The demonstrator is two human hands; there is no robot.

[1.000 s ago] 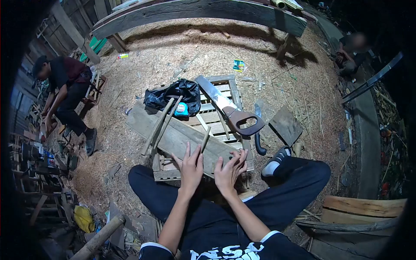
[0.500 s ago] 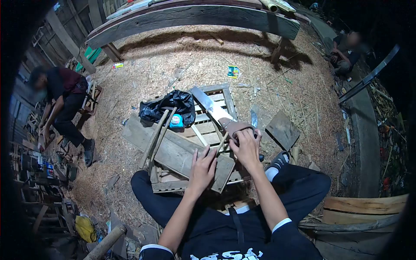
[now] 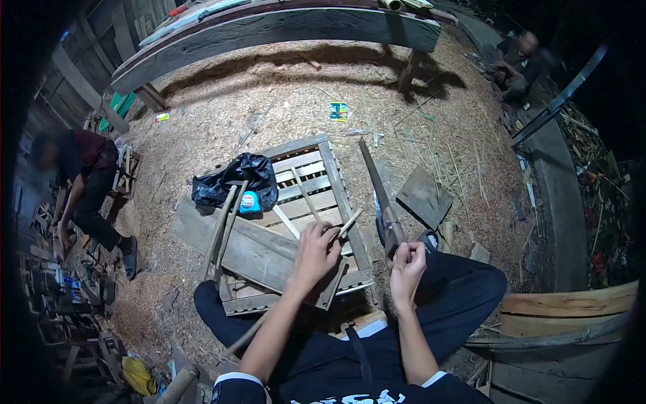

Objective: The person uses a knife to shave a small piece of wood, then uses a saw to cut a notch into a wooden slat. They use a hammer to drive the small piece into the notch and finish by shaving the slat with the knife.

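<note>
In the head view, my right hand (image 3: pixel 408 268) grips the handle of a handsaw (image 3: pixel 375 178), its blade pointing up and away, beside the slatted wooden frame and apart from it. My left hand (image 3: pixel 315 254) rests over a grey wooden board (image 3: pixel 259 254), fingers curled at a short thin wooden stick (image 3: pixel 351 222) that sticks out past them. Part of the stick is hidden by the fingers. Below the board lies the slatted wooden frame (image 3: pixel 330 161), with more thin sticks (image 3: pixel 306 194) on it. A blue tape measure (image 3: pixel 249 201) sits against a black plastic bag (image 3: pixel 261 173).
Two long wooden strips (image 3: pixel 229 225) lean across the board's left part. A square wooden piece (image 3: pixel 424 197) lies on the sawdust at right. A long bench (image 3: pixel 282 34) spans the back. One person (image 3: pixel 94 178) bends at left; another person (image 3: pixel 517 66) sits at far right.
My right hand has drawn the handsaw off the frame to the right, turning its blade edge-on. My left hand stays over the board, its fingers more curled. The view has shifted slightly.
</note>
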